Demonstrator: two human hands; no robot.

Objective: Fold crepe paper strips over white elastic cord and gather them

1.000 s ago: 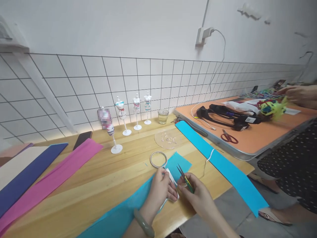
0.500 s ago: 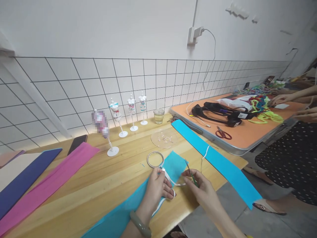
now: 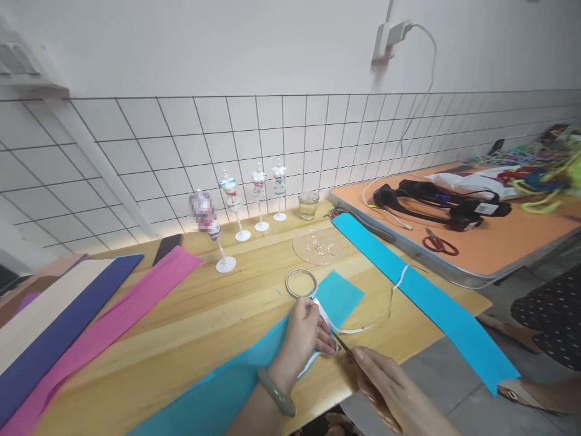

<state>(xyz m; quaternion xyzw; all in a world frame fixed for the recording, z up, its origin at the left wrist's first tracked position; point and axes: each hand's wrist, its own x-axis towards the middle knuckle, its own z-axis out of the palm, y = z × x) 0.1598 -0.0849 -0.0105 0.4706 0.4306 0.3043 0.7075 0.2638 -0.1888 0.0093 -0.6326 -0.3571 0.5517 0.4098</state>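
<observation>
My left hand (image 3: 306, 330), with a green bangle (image 3: 276, 392) at its wrist, pinches a narrow white strip (image 3: 327, 320) over the long teal fabric (image 3: 218, 393). Just beyond its fingertips lies a metal ring (image 3: 301, 284), beside the teal fabric's far end (image 3: 342, 297). The strip's loose end trails right on the wood. My right hand (image 3: 376, 375) is closed around a thin dark pointed tool (image 3: 341, 343), whose tip is near my left fingers; its lower part is hidden in the hand.
Small dress-form stands (image 3: 261, 200), a glass (image 3: 308, 206) and a clear disc with small bits (image 3: 319, 247) stand behind. Pink fabric (image 3: 113, 309) lies left. A bright blue strip (image 3: 426, 297) hangs over the table's right edge. Red scissors (image 3: 440, 242) rest on the orange table (image 3: 490, 260).
My right hand has turned palm down and brought the tool's tip toward my left fingers; it has let go of the white strip's end. The view has shifted, moving the scene rightward.
</observation>
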